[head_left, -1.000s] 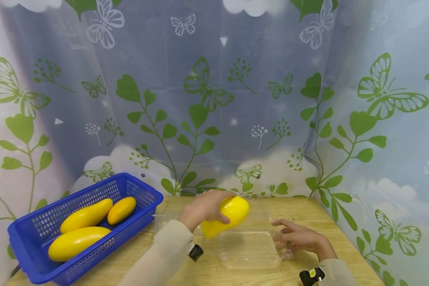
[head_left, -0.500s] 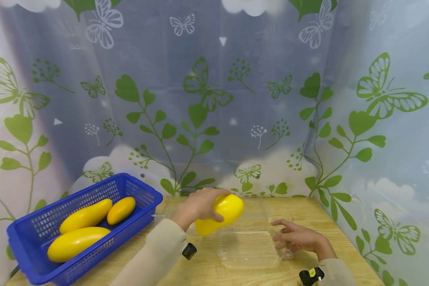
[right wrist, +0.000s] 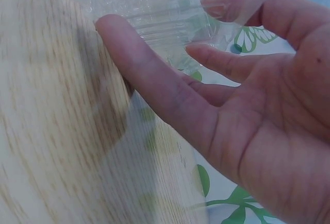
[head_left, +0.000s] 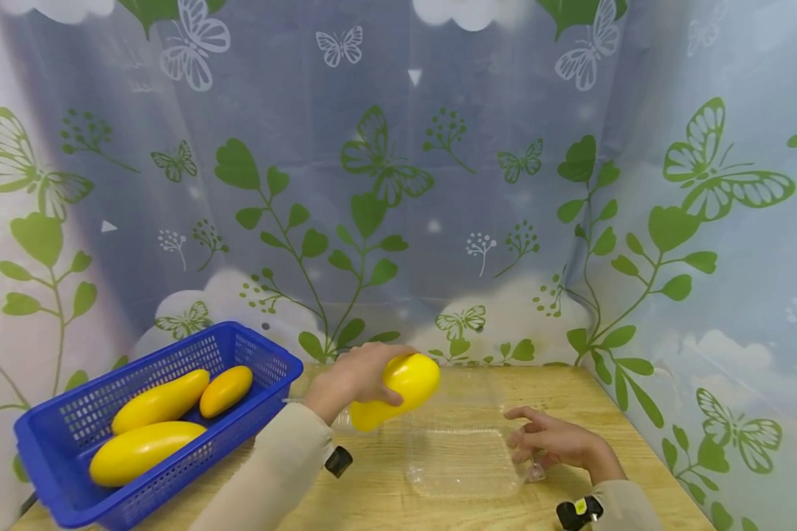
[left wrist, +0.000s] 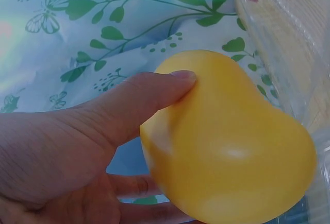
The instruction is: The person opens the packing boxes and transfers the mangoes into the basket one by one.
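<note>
Nearest me, at about five o'clock on the wooden table (head_left: pixel 385 501), the person's right hand (head_left: pixel 558 442) rests against the right edge of a clear plastic clamshell tray (head_left: pixel 461 463). Its fingers are spread and fairly straight, touching the thin wall rather than gripping it, which looks like a way to keep the light tray from sliding. The right wrist view shows the fingertips (right wrist: pixel 111 28) laid on the transparent plastic.

A little further in, towards twelve o'clock, the left hand (head_left: pixel 352 376) holds a yellow mango (head_left: pixel 398 387) in the air above the tray's far-left corner. The thumb and fingers are wrapped round its thick end, and the narrow end tilts down towards seven o'clock. That overhand clasp leaves the underside free.

Out at nine o'clock sits a blue perforated basket (head_left: pixel 266 361) with three more yellow mangoes (head_left: pixel 159 402) lying in it, within the left arm's reach.

Beyond everything, a curtain printed with green leaves and butterflies (head_left: pixel 398 184) closes off the back.
</note>
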`<move>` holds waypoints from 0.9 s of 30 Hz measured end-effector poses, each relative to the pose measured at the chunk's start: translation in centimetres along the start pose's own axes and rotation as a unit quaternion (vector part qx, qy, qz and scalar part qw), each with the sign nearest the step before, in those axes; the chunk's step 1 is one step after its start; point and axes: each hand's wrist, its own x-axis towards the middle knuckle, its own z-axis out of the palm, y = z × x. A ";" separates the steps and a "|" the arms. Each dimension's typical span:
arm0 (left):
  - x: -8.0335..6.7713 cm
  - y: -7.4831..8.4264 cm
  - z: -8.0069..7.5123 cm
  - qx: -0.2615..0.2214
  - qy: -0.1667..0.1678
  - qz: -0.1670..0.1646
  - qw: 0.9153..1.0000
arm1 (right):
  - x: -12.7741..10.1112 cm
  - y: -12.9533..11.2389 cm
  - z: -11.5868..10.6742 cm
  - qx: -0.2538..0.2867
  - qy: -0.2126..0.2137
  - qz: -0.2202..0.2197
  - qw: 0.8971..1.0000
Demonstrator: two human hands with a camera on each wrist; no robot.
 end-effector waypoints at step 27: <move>-1.1 -2.5 -1.9 -0.003 0.011 -0.009 1.000 | -0.1 -0.2 0.0 0.011 -0.006 -0.007 1.000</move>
